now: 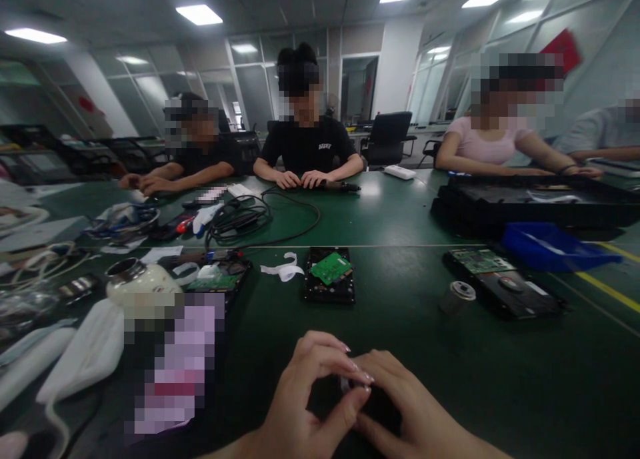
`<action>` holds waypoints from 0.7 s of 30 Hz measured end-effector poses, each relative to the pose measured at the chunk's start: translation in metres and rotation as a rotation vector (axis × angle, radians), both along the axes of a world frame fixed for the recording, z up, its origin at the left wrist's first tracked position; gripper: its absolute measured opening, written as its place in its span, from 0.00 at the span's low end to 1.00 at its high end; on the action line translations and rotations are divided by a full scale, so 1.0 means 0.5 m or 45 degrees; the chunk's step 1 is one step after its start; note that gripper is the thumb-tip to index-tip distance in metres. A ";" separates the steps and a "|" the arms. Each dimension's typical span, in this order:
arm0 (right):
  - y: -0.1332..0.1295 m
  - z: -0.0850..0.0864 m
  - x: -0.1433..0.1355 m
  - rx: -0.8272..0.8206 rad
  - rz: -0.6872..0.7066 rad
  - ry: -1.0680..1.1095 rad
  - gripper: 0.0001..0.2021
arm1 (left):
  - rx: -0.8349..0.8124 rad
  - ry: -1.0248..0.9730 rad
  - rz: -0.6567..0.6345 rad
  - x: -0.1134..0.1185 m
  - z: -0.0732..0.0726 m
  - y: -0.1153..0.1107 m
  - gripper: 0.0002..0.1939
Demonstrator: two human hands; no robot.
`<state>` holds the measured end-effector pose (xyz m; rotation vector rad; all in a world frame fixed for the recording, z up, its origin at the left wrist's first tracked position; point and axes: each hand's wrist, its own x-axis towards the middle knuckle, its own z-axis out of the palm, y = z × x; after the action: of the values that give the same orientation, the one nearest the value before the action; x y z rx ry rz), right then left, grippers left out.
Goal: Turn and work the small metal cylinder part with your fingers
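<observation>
- Left hand (305, 405) and right hand (400, 405) pinch together around something small, mostly hidden by fingers.
- Beyond them on the counter (400, 312), a hard drive (329, 275); wrists cut off.

Two bare hands, the left hand (300, 405) and the right hand (410, 412), fill the lower edge of the head-camera view. No gloves, rings or bracelets show on either. The wrists and what is visible of the forearms carry no sleeves. The fingernails on the left hand are long, shaped to a rounded tip and finished in a pale, glossy polish that catches the ceiling light. The right hand's nails are turned away and cannot be made out.
</observation>
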<state>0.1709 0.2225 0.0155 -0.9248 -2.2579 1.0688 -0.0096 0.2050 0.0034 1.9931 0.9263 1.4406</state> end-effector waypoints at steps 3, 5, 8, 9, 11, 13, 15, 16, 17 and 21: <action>0.000 -0.001 0.000 -0.001 0.001 -0.025 0.15 | -0.017 -0.003 0.031 -0.002 -0.004 -0.001 0.12; 0.000 0.000 -0.001 -0.005 0.003 -0.030 0.16 | -0.031 -0.013 0.051 -0.003 -0.008 0.000 0.12; 0.000 0.001 -0.002 -0.005 0.005 -0.009 0.16 | -0.037 -0.030 0.039 -0.003 -0.015 -0.002 0.13; 0.000 0.000 -0.002 -0.007 0.002 -0.003 0.16 | -0.035 -0.036 0.034 -0.003 -0.017 -0.002 0.14; -0.001 -0.002 -0.001 -0.005 0.001 0.005 0.16 | -0.041 -0.042 0.039 -0.003 -0.019 -0.004 0.15; 0.000 -0.004 0.000 -0.001 0.006 0.003 0.17 | -0.055 -0.056 0.055 -0.004 -0.019 -0.004 0.14; 0.000 -0.005 0.001 0.001 0.013 -0.012 0.17 | -0.066 -0.034 0.068 -0.008 -0.017 -0.005 0.14; 0.000 -0.005 0.001 0.000 0.010 -0.021 0.17 | -0.069 -0.002 0.071 -0.010 -0.016 -0.005 0.14; 0.000 -0.004 0.000 -0.002 0.004 -0.031 0.17 | -0.069 0.038 0.071 -0.013 -0.015 -0.005 0.14; -0.001 0.001 0.000 -0.008 -0.013 -0.039 0.16 | -0.053 0.093 0.052 -0.020 -0.016 -0.007 0.16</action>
<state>0.1707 0.2220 0.0162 -0.9606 -2.2731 1.0649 -0.0197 0.2016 -0.0044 2.0191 1.0258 1.3667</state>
